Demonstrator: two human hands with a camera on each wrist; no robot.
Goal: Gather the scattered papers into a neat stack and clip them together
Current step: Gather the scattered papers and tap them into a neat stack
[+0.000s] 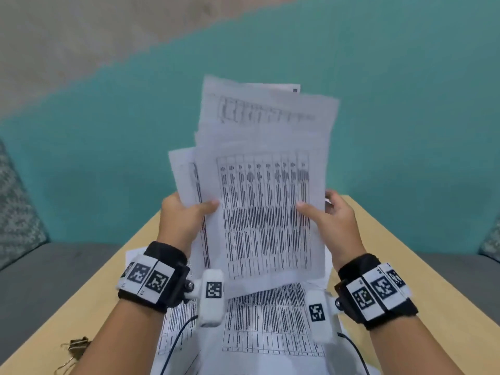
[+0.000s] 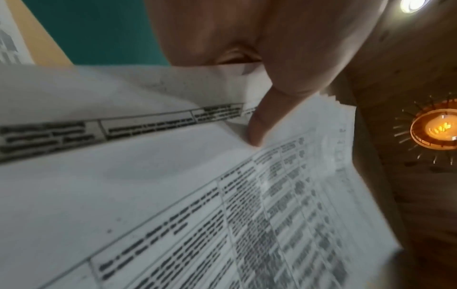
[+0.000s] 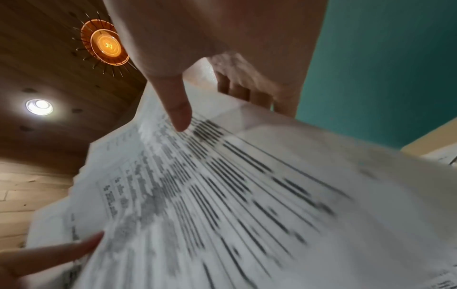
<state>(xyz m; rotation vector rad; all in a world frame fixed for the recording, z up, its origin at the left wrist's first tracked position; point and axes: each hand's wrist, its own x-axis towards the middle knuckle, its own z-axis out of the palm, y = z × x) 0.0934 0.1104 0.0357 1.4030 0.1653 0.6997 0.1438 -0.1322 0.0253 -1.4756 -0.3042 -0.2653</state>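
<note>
Your left hand [image 1: 180, 215] and right hand [image 1: 333, 215] each pinch a side edge of the fanned printed sheets [image 1: 266, 190], raised at 12 o'clock above the surface [image 1: 405, 255], and any slack lets the misaligned pages slide apart.

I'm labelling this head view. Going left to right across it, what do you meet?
Binder clips on the table → left hand → held papers → right hand.
</note>
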